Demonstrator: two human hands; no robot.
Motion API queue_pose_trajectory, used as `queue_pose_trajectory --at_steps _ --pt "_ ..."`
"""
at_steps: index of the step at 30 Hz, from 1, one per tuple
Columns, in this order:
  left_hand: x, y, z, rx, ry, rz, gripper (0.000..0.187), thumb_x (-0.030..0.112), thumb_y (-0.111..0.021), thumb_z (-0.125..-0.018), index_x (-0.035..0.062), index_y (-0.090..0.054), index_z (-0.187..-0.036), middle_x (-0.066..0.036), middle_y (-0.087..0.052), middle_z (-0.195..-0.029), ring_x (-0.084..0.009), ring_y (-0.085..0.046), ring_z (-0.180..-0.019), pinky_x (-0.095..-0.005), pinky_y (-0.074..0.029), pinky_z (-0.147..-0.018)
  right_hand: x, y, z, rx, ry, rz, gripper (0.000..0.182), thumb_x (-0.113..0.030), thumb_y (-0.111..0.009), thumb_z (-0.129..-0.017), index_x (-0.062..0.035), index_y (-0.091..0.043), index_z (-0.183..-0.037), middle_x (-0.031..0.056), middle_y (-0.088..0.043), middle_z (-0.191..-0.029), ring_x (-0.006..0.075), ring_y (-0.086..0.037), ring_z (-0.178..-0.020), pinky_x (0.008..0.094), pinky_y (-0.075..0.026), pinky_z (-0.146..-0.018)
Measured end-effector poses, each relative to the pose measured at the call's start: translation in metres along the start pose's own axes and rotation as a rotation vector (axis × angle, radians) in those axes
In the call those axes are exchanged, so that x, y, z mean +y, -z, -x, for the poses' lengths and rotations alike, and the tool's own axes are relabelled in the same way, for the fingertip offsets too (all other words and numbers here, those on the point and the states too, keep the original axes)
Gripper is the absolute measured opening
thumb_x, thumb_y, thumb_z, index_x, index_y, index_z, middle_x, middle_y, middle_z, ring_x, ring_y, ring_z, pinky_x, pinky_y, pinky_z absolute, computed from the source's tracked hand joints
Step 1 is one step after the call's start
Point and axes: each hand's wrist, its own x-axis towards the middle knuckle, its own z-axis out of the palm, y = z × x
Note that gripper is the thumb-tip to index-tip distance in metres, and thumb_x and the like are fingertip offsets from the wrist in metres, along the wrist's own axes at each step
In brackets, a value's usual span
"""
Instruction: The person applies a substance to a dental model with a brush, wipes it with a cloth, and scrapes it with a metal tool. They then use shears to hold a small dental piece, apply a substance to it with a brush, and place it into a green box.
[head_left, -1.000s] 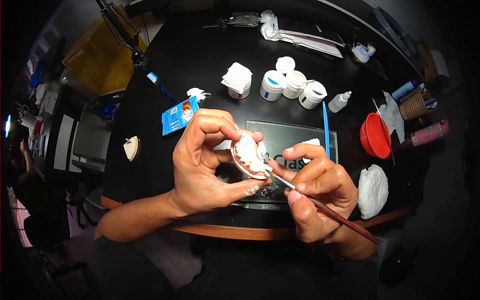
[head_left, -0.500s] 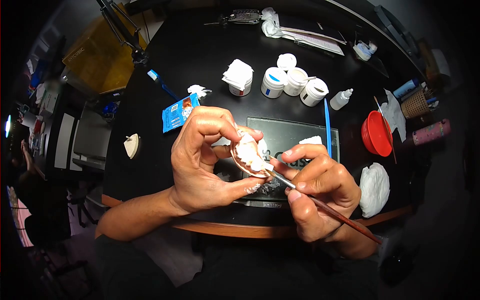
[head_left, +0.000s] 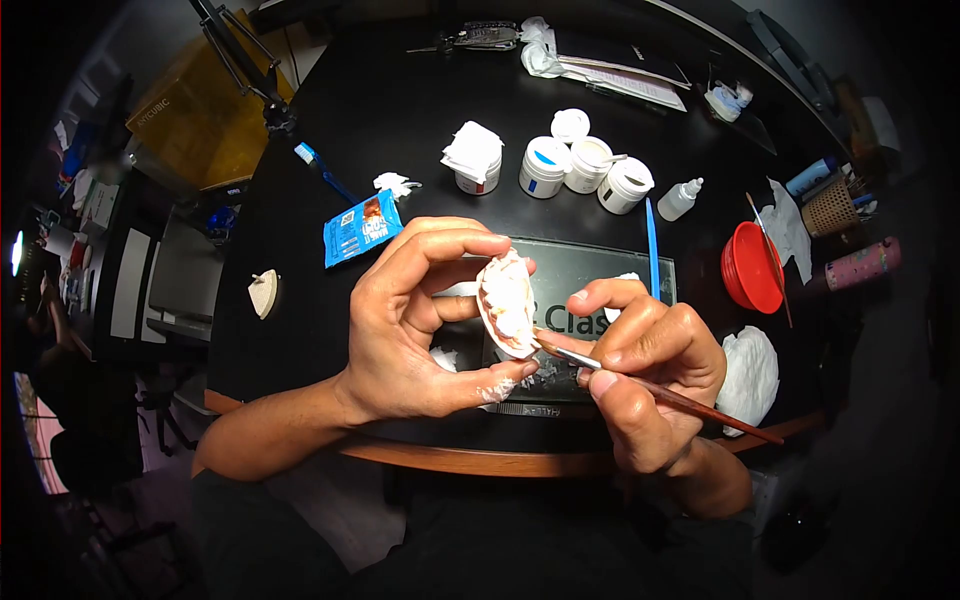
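Brush point(head_left: 692, 403) sits pinched in my right grip point(head_left: 663, 362), centre-right; my left grip point(head_left: 397, 335) pinches a dental cast point(head_left: 506, 308). Overpressing could dislodge the cast.

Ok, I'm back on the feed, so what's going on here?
A person's left hand holds a dental model up above a dark plate, fingers at its top and thumb near its bottom. The right hand holds a slim brush with its tip at the model's lower edge; whether it touches is hard to tell. White jars stand beyond the plate, and a red bowl sits off to the right.
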Motion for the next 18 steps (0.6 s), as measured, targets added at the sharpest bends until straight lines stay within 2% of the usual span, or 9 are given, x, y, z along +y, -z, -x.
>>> queue_pose_trajectory --at_steps 3,5,8,11,12,15,16,18 --pt "-0.002 0.003 0.001 -0.057 0.021 0.032 0.08 -0.009 -0.088 -0.067 -0.009 -0.047 -0.136 -0.017 -0.043 -0.135 -0.0358 -0.058 -0.132 -0.0385 -0.062 -0.101 -0.004 -0.003 -0.002 0.024 -0.035 0.0 0.012 0.007 -0.066 -0.081 0.0002 -0.059 -0.088 0.0109 -0.064 -0.078 0.0314 -0.061 -0.114 0.0468 -0.062 -0.093" --pt "-0.001 0.003 0.0 -0.094 0.029 0.045 0.078 -0.01 -0.086 -0.068 -0.009 -0.048 -0.136 -0.017 -0.043 -0.136 -0.0364 -0.057 -0.132 -0.0381 -0.062 -0.102 -0.007 0.001 -0.003 0.011 -0.069 0.043 0.012 0.006 -0.067 -0.079 -0.0006 -0.06 -0.087 0.0096 -0.065 -0.076 0.0307 -0.06 -0.113 0.0478 -0.059 -0.096" --pt "0.001 0.003 0.001 -0.155 0.037 0.044 0.077 -0.012 -0.083 -0.068 -0.009 -0.048 -0.136 -0.018 -0.043 -0.136 -0.0374 -0.057 -0.133 -0.0377 -0.061 -0.102 -0.001 0.012 -0.008 -0.093 0.094 0.164 0.012 0.005 -0.067 -0.075 -0.0022 -0.061 -0.083 0.0076 -0.065 -0.071 0.0296 -0.06 -0.11 0.049 -0.05 -0.102" --pt "0.003 0.003 -0.001 -0.202 0.033 0.036 0.075 -0.009 -0.082 -0.067 -0.0095 -0.051 -0.136 -0.019 -0.046 -0.134 -0.0332 -0.058 -0.13 -0.0381 -0.061 -0.103 -0.003 0.023 -0.011 -0.253 0.035 0.183 0.013 0.002 -0.063 -0.079 -0.004 -0.057 -0.088 0.0111 -0.063 -0.072 0.0361 -0.049 -0.128 0.06 -0.039 -0.114" --pt "0.004 0.004 -0.002 -0.22 0.036 0.014 0.074 -0.008 -0.082 -0.067 -0.0097 -0.052 -0.135 -0.02 -0.047 -0.133 -0.0316 -0.058 -0.129 -0.0383 -0.06 -0.103 0.0 0.026 -0.012 -0.265 0.051 0.16 0.013 0.003 -0.063 -0.077 -0.0034 -0.056 -0.086 0.0109 -0.063 -0.071 0.0372 -0.05 -0.129 0.0624 -0.039 -0.114" --pt "0.006 0.002 -0.001 -0.208 0.042 0.003 0.069 -0.004 -0.082 -0.068 -0.0067 -0.058 -0.133 -0.018 -0.053 -0.131 -0.0254 -0.061 -0.123 -0.0361 -0.062 -0.099 0.005 0.019 -0.012 -0.174 -0.02 0.006 0.013 0.007 -0.064 -0.071 -0.0027 -0.058 -0.076 0.0071 -0.065 -0.068 0.0352 -0.061 -0.113 0.0558 -0.046 -0.107" --pt "0.006 0.002 -0.001 -0.195 0.042 0.009 0.066 -0.002 -0.081 -0.069 -0.0051 -0.061 -0.132 -0.016 -0.056 -0.13 -0.023 -0.063 -0.121 -0.035 -0.063 -0.097 0.004 0.018 -0.013 -0.175 -0.025 0.013 0.013 0.009 -0.063 -0.07 -0.0023 -0.057 -0.075 0.0074 -0.065 -0.068 0.0374 -0.062 -0.114 0.0585 -0.047 -0.108" --pt "0.006 0.002 -0.001 -0.202 0.041 0.009 0.067 -0.002 -0.082 -0.069 -0.0047 -0.061 -0.132 -0.016 -0.056 -0.13 -0.0235 -0.063 -0.121 -0.0356 -0.063 -0.097 0.003 0.018 -0.013 -0.164 -0.041 0.01 0.013 0.009 -0.063 -0.07 -0.0021 -0.057 -0.074 0.0076 -0.065 -0.067 0.0373 -0.063 -0.112 0.0583 -0.048 -0.107"
